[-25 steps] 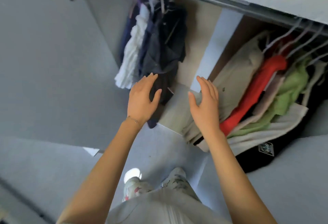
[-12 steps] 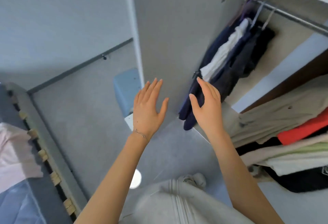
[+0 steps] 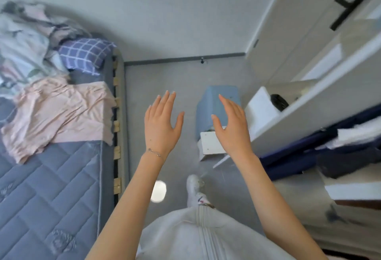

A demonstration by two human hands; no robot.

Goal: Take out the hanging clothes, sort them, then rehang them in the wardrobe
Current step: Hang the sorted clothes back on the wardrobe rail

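Note:
My left hand (image 3: 161, 124) and my right hand (image 3: 232, 126) are raised in front of me over the grey floor, fingers straight, holding nothing. Dark navy and white hanging clothes (image 3: 329, 152) show blurred at the right edge, inside the open wardrobe (image 3: 292, 119). A pale pink garment (image 3: 59, 113) lies spread on the bed at the left. Behind it, a heap of mixed clothes (image 3: 24, 41) is piled at the bed's head.
The grey quilted mattress (image 3: 47, 193) fills the lower left, with a blue checked pillow (image 3: 86, 55) on it. A blue box (image 3: 216, 107) and a white box (image 3: 210, 144) stand on the floor by the wardrobe. The white wardrobe door (image 3: 305, 26) stands open.
The view has swung left from the wardrobe to the bed and floor. Both hands stay raised and empty; the hanging clothes have slid to the right edge.

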